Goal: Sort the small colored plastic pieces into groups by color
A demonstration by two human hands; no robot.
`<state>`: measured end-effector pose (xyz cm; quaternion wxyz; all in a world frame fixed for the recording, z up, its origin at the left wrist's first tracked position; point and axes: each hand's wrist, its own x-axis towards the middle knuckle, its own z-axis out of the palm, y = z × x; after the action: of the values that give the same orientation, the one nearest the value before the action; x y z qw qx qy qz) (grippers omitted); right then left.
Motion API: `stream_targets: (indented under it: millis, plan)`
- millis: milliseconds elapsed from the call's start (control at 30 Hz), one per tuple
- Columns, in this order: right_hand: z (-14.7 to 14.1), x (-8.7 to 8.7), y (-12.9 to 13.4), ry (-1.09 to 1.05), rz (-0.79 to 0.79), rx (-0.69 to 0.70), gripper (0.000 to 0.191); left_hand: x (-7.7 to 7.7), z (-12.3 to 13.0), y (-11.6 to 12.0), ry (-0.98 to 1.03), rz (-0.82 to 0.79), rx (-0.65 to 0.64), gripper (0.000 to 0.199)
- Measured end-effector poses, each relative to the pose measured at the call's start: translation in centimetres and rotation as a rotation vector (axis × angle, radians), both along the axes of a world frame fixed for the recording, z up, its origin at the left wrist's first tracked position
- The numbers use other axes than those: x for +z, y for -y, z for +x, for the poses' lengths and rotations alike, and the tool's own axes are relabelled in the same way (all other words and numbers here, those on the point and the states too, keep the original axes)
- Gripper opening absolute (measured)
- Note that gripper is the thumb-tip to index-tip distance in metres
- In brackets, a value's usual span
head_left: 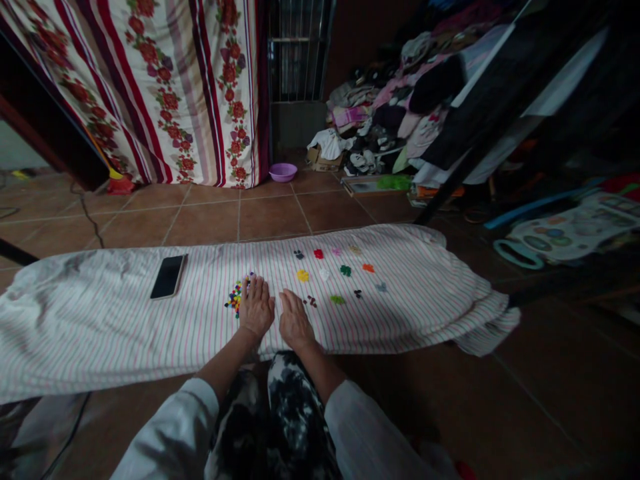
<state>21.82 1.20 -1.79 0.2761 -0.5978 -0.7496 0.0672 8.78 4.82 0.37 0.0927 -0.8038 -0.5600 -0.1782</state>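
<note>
Left hand palm-down over right edge of multicolored bead pile, fingers straight, slightly apart. Right hand right of pile — cannot tell if fingers hold anything. Single-color bead clusters farther right; smartphone left of pile.

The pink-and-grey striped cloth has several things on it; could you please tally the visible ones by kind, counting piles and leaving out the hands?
Small single-colour clusters of tiny pieces: 12
Mixed multicoloured pile of tiny pieces: 1
Flat rectangular dark-screened phone: 1
Total: 14
</note>
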Motion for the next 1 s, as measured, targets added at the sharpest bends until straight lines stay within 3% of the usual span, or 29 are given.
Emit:
stream_targets:
  millis: [267, 467, 700, 1000]
  plan:
    - [0.0, -0.1, -0.1, 0.02, -0.003, -0.003, 0.054, 0.1, -2.8, 2.6, 0.043, 0.057, 0.052, 0.052]
    - [0.0, 0.0, 0.0, 0.001, 0.017, -0.006, 0.053, -1.5, -4.7, 4.0, 0.112, 0.031, 0.24, 0.073]
    - [0.0, 0.3, 0.1, -0.003, 0.025, -0.005, 0.05, -1.7, -4.4, 1.6, 0.091, -0.071, 0.174, 0.071]
    - [0.0, 0.3, 0.0, 0.019, -0.012, -0.007, 0.049, -1.2, -2.3, -0.5, 0.054, -0.045, 0.089, 0.061]
